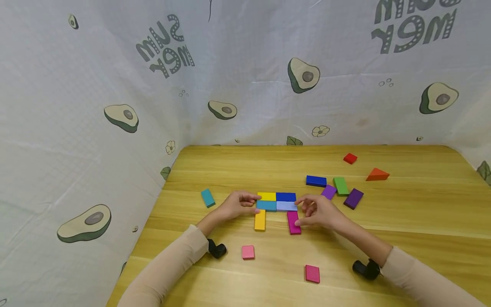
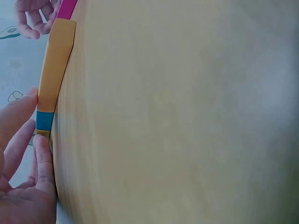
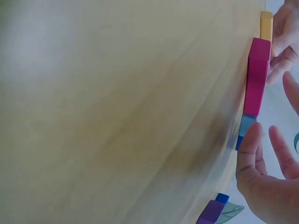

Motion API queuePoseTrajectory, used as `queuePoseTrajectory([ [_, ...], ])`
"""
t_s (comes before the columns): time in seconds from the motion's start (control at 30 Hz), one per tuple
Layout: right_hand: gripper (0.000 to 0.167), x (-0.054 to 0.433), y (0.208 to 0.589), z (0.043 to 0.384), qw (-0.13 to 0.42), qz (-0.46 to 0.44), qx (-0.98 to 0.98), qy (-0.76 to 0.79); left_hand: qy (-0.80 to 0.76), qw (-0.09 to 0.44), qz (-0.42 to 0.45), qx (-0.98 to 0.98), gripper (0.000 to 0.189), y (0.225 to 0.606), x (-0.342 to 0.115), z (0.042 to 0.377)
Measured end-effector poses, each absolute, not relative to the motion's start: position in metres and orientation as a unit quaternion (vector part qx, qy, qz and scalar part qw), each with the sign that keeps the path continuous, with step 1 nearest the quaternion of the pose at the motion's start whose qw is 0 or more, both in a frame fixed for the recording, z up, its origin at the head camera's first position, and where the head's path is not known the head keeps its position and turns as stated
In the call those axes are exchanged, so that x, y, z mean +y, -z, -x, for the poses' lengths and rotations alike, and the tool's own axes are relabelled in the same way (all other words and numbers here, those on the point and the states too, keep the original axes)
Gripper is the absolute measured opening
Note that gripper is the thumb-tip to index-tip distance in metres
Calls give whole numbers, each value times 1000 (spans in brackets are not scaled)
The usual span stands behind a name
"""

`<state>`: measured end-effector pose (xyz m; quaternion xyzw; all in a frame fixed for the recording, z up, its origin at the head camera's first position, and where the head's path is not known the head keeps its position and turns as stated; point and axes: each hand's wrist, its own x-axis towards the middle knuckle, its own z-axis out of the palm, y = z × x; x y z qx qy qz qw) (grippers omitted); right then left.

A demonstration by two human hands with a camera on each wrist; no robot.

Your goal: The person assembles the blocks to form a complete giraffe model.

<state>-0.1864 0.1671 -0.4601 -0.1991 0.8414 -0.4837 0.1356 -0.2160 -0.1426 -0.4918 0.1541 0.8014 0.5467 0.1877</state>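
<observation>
In the head view, a yellow block and a dark blue block lie end to end above a teal block and a light blue block. A yellow-orange block and a magenta block extend from this group toward me like two legs. My left hand is at the group's left end, fingertips by the yellow and teal blocks, thumb near the yellow-orange one's top. On the right, my right hand has fingertips at the light blue block's end and its thumb at the magenta block.
Another teal block lies left. Two pink squares sit nearer me. To the right are a blue block, a green block, two purple blocks, an orange triangle and a red piece. A printed curtain hangs behind.
</observation>
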Motion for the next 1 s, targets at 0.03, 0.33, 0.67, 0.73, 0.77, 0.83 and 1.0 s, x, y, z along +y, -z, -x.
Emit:
queuePoseTrajectory([
  [0.03,49,167,461,187,138,199,841,484,-547,189,-152,802,40,492,-143,216],
  [0.33,44,163,466,188,163,208,827,497,-545,193,-150,802,41,493,-142,215],
  [0.67,34,165,468,189,174,237,823,486,-553,193,-150,797,41,492,-142,215],
  [0.73,33,165,469,189,173,237,825,483,-552,193,-149,797,41,491,-142,215],
  [0.77,33,165,469,189,173,238,826,481,-551,193,-149,798,40,491,-142,215],
  [0.83,32,165,469,189,170,242,827,478,-549,190,-148,800,40,491,-142,215],
  [1.0,29,166,469,188,169,253,829,470,-547,186,-147,803,39,489,-142,215],
])
